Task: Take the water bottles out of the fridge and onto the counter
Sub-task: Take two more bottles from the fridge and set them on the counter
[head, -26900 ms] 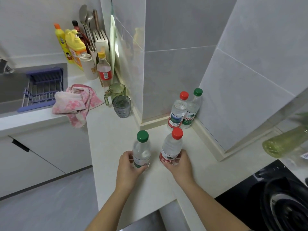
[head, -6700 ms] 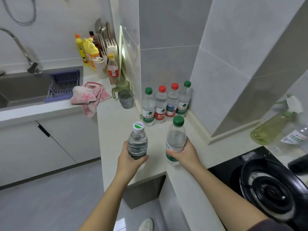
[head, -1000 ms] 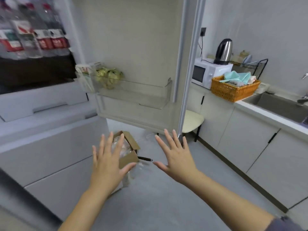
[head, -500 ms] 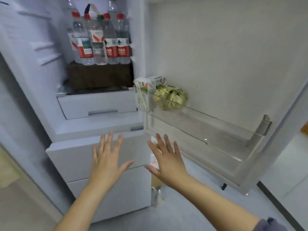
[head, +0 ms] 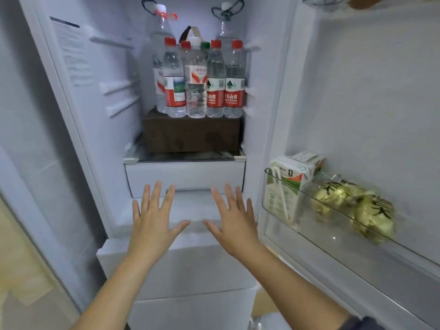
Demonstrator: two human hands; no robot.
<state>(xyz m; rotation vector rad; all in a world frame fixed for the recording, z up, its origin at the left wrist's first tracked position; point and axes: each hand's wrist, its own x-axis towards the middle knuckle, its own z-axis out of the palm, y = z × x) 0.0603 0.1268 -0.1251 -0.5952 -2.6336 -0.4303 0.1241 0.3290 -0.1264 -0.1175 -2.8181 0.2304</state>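
The left hand and the right hand are held up side by side with palms forward. The fingers are straight and spread wide, and nothing is gripped by either hand. They are raised before the open fridge, just apart from each other, with thumbs pointed inward.

Above and beyond both hands, well apart from the fingertips, the water bottles are seen standing upright in a tight cluster on a dark brown box. Three red-capped bottles and one white-capped bottle are ranged in the front row, and a green cap is glimpsed behind them. Two larger bottles with carry loops are set at the back.

Between the hands and the box, a white drawer is seen under a glass shelf. To the right of the right hand, a drink carton and a bag of greenish contents are kept in a clear door shelf.
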